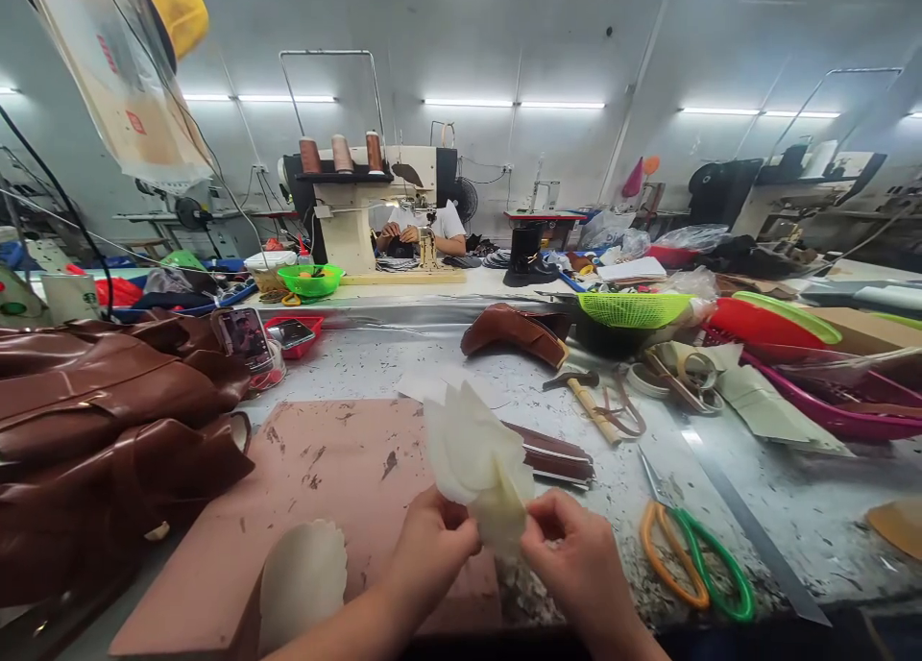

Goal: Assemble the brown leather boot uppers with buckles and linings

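Observation:
Between my two hands, above the front edge of the table, is a small bunch of thin cream-coloured cut pieces [475,445] with wavy edges. My left hand [430,550] pinches the lower left edge. On the opposite side, my right hand [576,550] has its thumb and fingers closed on the lower right edge. Whether they are paper or thin lining cannot be made out. Under my left forearm, a similar cream piece [303,579] with a scalloped edge lies at the front of a pinkish-brown board [324,478]. Dark brown strips [554,454] lie just behind the pieces.
Brown leather boot uppers [108,402] are heaped at left, beside a phone [246,339]. Scissors [684,546] and a metal ruler [749,526] lie at right. Behind are a hammer [594,409], a brown upper [515,334] and baskets [623,307]. A person [450,227] sits behind a sewing machine [338,224].

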Demonstrator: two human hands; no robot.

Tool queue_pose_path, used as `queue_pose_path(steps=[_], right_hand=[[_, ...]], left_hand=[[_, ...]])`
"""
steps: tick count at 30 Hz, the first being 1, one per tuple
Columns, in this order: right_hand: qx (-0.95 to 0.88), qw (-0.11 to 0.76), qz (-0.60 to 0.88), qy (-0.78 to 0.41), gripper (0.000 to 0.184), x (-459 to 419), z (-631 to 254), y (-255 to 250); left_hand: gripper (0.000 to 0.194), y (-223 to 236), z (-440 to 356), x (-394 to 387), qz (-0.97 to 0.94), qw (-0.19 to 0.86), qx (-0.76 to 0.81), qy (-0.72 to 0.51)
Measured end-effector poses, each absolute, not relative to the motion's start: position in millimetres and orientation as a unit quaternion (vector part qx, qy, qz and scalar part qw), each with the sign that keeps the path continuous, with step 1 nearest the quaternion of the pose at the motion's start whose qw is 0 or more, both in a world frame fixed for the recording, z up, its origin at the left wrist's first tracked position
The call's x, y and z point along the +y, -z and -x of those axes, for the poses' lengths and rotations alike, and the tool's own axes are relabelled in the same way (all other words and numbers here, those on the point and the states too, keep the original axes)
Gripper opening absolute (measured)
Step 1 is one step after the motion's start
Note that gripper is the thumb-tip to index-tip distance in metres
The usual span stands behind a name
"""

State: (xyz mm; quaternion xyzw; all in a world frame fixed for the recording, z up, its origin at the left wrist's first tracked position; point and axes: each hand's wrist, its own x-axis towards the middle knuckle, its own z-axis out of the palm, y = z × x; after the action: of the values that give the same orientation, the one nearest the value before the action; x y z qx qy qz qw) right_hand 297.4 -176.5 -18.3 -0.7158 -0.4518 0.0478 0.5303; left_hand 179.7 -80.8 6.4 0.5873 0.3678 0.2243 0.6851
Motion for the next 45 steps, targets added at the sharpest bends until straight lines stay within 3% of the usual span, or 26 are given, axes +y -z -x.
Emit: queue_pose_path(steps=[6,12,18,21,23,26,29,33,35,37,40,42,45], right_hand=[[-0.204,0.662,0.677,-0.249,0.022,-204,-333,9],[-0.172,0.701,0.647,-0.246,0.025,-236,-365,4],[-0.388,0.572,0.686,-0.228,0.019,-253,-377,-12],[-0.511,0.488,0.694,-0.137,0.021,-245,-367,-16],[-0.551,0.424,0.717,-0.049,0.022,-234,-355,-13],[-0.563,0.376,0.732,0.073,0.021,-219,-332,1],[-0.508,0.492,0.692,0.143,0.025,-222,-318,18],[-0.194,0.758,0.618,0.076,0.014,-246,-339,24],[-0.171,0.788,0.59,-0.038,0.023,-251,-356,18],[-0.187,0.769,0.555,-0.258,0.035,-246,-363,11],[-0.17,0.725,0.49,-0.454,0.035,-230,-355,9],[-0.146,0.739,0.476,-0.453,0.034,-223,-354,13],[-0.094,0.8,0.516,-0.291,0.032,-231,-380,21]], left_hand=[[0.009,-1,-180,-82,-0.552,0.715,0.377,-0.207],[0.019,-1,-192,-88,-0.575,0.747,0.307,-0.131],[0.04,1,-197,-91,-0.534,0.792,0.279,-0.106],[0.055,2,-194,-95,-0.474,0.818,0.317,-0.074],[0.054,1,-194,-99,-0.468,0.801,0.36,-0.103],[0.037,-4,-197,-98,-0.491,0.761,0.387,-0.174],[0.023,-9,-197,-88,-0.451,0.75,0.419,-0.244],[0.036,-10,-195,-75,-0.381,0.732,0.473,-0.31],[0.039,-8,-196,-77,-0.385,0.739,0.462,-0.305],[0.039,-5,-197,-83,-0.394,0.764,0.43,-0.277],[0.048,0,-198,-93,-0.461,0.772,0.39,-0.198],[0.07,2,-197,-95,-0.513,0.761,0.361,-0.166],[0.103,0,-197,-91,-0.522,0.773,0.316,-0.173]])
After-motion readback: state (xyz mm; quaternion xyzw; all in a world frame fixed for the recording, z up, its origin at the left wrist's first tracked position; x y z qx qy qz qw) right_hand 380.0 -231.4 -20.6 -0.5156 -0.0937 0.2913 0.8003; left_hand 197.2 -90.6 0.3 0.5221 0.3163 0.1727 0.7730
